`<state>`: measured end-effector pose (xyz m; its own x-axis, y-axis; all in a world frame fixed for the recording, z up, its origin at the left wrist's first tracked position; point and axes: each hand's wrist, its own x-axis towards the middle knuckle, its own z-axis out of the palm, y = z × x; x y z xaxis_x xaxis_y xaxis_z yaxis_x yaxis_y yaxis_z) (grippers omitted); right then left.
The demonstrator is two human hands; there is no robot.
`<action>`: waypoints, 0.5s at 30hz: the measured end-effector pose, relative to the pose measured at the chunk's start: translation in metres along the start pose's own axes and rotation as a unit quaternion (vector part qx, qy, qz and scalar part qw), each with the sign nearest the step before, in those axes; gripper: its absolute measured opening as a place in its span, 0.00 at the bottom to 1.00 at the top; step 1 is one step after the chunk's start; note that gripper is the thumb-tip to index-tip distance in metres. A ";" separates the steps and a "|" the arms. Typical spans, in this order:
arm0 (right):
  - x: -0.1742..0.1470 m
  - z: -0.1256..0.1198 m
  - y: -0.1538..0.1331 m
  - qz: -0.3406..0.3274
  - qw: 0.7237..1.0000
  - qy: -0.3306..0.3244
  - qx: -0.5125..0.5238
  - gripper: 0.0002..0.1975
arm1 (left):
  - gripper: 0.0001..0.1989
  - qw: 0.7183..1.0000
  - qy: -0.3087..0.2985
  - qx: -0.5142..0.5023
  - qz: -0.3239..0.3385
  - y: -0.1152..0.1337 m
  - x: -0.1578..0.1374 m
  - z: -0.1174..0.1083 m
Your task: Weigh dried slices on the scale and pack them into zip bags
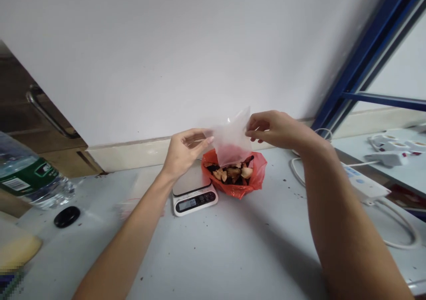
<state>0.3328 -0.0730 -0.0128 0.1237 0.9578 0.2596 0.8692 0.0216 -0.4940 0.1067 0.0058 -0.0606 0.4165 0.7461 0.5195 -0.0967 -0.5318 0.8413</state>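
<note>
Between my two hands hangs a thin clear plastic bag [232, 138], and nothing shows inside it. My left hand [186, 151] pinches its left side between thumb and fingers. At the opposite edge, my right hand [268, 127] grips the bag with its fingertips. Right below is a red plastic bag [241, 192], its mouth spread wide, filled with dried brown and pale slices [233, 174]. The clear bag's lower corner overlaps these slices in view; I cannot tell whether it touches them. Beside the red bag, under my left hand, stands a white digital scale [196, 202] with a lit display.
A large water bottle [31, 175] with a green label is at the left, near a black round lid [67, 217]. Thin clear plastic [129, 207] lies left of the scale. On the right are a white power strip [366, 184] and cables. A wall rises behind the table [206, 264].
</note>
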 end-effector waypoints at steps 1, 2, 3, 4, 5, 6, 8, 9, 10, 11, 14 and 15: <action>-0.002 -0.001 -0.001 -0.010 1.000 0.010 0.010 0.05 | 0.16 1.000 0.006 0.003 0.002 0.001 0.000 -0.001; -0.003 -0.001 -0.001 -0.023 0.999 0.017 0.024 0.07 | 0.15 1.000 0.013 0.003 0.001 0.001 0.000 -0.001; -0.004 -0.001 -0.003 -0.034 0.998 0.019 0.040 0.10 | 0.14 1.000 0.021 -0.001 -0.003 0.002 0.000 -0.002; -0.005 -0.001 -0.004 -0.038 0.998 0.015 0.057 0.14 | 0.14 0.999 0.030 -0.008 -0.009 0.002 0.000 -0.003; -0.006 0.000 -0.004 -0.033 0.997 0.002 0.070 0.19 | 0.15 0.999 0.039 -0.018 -0.014 0.002 0.000 -0.004; -0.006 0.000 -0.004 -0.024 0.996 -0.019 0.078 0.25 | 0.16 0.998 0.050 -0.029 -0.018 0.002 0.001 -0.005; -0.005 0.000 -0.003 -0.009 0.994 -0.076 0.077 0.29 | 0.17 0.995 0.076 -0.054 -0.018 0.002 0.001 -0.006; -0.003 0.001 -0.002 -0.009 0.992 -0.104 0.075 0.27 | 0.17 0.994 0.087 -0.067 -0.017 0.002 0.001 -0.007; -0.002 0.001 0.000 -0.013 0.989 -0.125 0.081 0.24 | 0.18 0.992 0.094 -0.078 -0.017 0.002 0.002 -0.008; -0.001 0.002 0.001 -0.019 0.986 -0.135 0.096 0.21 | 0.18 0.992 0.096 -0.083 -0.021 0.003 0.002 -0.010; 0.002 0.005 0.004 -0.027 0.973 -0.109 0.201 0.19 | 0.21 0.993 0.089 -0.071 -0.041 0.005 0.004 -0.019; 0.003 0.007 0.004 -0.023 0.965 -0.091 0.245 0.18 | 0.22 0.994 0.080 -0.060 -0.050 0.006 0.005 -0.023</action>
<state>0.3337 -0.0679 -0.0194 -0.0355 0.9861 0.1624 0.5349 0.1561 -0.8304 0.0874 0.0156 -0.0494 0.2810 0.8526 0.4406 -0.1729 -0.4067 0.8971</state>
